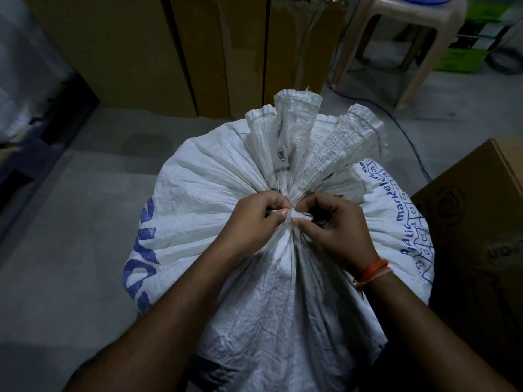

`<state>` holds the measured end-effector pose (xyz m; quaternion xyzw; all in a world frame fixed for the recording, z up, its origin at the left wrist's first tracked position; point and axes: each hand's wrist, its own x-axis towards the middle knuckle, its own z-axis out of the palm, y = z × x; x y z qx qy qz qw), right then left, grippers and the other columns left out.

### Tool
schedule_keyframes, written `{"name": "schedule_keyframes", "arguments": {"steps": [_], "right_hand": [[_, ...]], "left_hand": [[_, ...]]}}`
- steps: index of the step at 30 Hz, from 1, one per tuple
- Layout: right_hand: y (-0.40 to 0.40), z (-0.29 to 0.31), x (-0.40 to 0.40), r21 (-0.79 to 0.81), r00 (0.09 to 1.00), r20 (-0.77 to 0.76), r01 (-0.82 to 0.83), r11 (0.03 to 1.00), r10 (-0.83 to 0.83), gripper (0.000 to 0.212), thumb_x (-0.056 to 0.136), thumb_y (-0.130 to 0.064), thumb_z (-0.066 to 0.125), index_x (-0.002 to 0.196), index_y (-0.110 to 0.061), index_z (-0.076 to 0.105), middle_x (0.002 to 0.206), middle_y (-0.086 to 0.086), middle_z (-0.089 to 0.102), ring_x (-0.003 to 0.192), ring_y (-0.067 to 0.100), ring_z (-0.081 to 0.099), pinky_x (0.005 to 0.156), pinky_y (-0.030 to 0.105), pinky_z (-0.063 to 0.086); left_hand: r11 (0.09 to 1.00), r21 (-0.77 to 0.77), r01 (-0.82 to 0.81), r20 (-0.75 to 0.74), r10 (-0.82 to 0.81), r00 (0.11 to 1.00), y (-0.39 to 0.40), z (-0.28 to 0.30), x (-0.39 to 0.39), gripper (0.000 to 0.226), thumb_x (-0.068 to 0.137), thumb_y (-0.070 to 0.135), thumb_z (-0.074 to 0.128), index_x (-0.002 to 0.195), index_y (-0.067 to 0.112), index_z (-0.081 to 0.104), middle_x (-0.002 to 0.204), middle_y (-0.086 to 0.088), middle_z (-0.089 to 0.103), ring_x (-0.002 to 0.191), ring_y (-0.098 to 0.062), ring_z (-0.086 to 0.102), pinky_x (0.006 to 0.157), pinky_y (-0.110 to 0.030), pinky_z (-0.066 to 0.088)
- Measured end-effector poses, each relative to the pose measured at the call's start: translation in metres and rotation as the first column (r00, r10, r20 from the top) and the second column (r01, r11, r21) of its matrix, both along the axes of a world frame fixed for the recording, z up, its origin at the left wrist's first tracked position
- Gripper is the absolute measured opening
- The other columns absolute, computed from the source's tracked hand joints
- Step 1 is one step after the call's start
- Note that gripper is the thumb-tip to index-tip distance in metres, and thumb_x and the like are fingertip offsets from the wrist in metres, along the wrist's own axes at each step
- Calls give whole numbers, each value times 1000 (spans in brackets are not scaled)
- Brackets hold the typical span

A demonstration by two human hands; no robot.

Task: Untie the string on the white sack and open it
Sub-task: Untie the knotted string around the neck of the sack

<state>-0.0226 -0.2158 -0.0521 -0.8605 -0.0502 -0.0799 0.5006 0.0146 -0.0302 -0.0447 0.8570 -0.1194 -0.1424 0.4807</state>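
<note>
both hands, left hand [252, 219] and right hand [334, 224], pinch the thin white string [297, 215] cinching the crinkled white woven plastic sack [198, 193], so tugging the wrong strand could tighten the knot.

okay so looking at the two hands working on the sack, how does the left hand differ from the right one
The left hand has a bare wrist; the right hand wears an orange thread band at the wrist. The left hand pinches from the left of the tied neck, the right from its right. Both are curled, pinching the white string at the gathered neck of the white sack.
</note>
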Motion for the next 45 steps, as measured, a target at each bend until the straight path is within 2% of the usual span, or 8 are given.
{"name": "schedule_keyframes", "arguments": {"steps": [3, 13, 17, 21, 25, 30, 37, 45], "right_hand": [[-1, 0, 0, 15, 1000, -14, -1, 1000, 1, 16, 77, -10, 87, 87, -11, 75, 82, -2, 76, 76, 4, 72, 71, 14, 53], [-1, 1, 1, 14, 999, -27, -37, 999, 37, 16, 78, -9, 84, 82, -16, 70, 77, -5, 72, 71, 5, 69, 69, 19, 53], [-3, 2, 3, 32, 998, -40, -43, 999, 45, 14, 80, -10, 85, 84, -13, 72, 78, -3, 73, 72, 5, 69, 69, 18, 53], [-5, 3, 2, 26, 998, -30, -59, 998, 60, 14, 79, -10, 86, 84, -10, 73, 79, 1, 74, 72, 2, 69, 69, 15, 53], [-7, 3, 2, 56, 997, -61, -53, 997, 56, 14, 79, -9, 86, 85, -9, 74, 80, 1, 75, 72, 0, 68, 69, 14, 51], [-7, 1, 4, 56, 996, -62, -57, 997, 60, 13, 79, -12, 86, 84, -14, 73, 81, -1, 75, 74, 7, 71, 71, 22, 54], [-8, 0, 4, 36, 996, -55, -71, 997, 73, 13, 79, -11, 85, 84, -13, 73, 81, -2, 75, 74, 6, 71, 71, 19, 53], [-8, 0, 3, 39, 997, -53, -61, 997, 63, 14, 79, -9, 86, 83, -12, 73, 80, -1, 75, 74, 4, 71, 71, 16, 52]], "left_hand": [[1000, -1, -4, 2, 4, 1000, 0, 0, 0, 12, 95, 19, 68, 86, 24, 72, 82, 6, 73, 83, -13, 69, 77, -31, 52], [1000, -10, -23, -9, 23, 1000, -2, -2, -1, 11, 97, 19, 68, 89, 22, 73, 81, 12, 71, 76, -2, 63, 71, -20, 44], [1000, -22, -15, -14, 15, 1000, -1, -2, 0, 8, 96, 20, 69, 89, 23, 74, 83, 10, 73, 79, -4, 66, 74, -25, 49], [1000, -24, -13, -20, 12, 1000, 7, 3, 3, 2, 92, 25, 73, 90, 26, 74, 86, 5, 76, 85, -12, 71, 82, -38, 58], [999, 27, 31, -4, -30, 1000, 14, 6, 5, 2, 91, 24, 74, 91, 23, 75, 87, 4, 77, 88, -17, 72, 85, -46, 58], [1000, -13, 18, -19, -18, 1000, 12, 7, 3, 2, 91, 19, 74, 90, 19, 75, 86, -2, 76, 87, -25, 70, 83, -47, 56], [999, -10, 39, -2, -39, 999, 4, 4, 2, 10, 89, 17, 73, 82, 23, 74, 77, 3, 73, 76, -17, 67, 75, -42, 55], [999, -27, 43, -5, -43, 999, 3, -4, 4, 8, 89, 19, 72, 84, 25, 74, 79, 3, 74, 81, -23, 69, 77, -45, 56]]}}
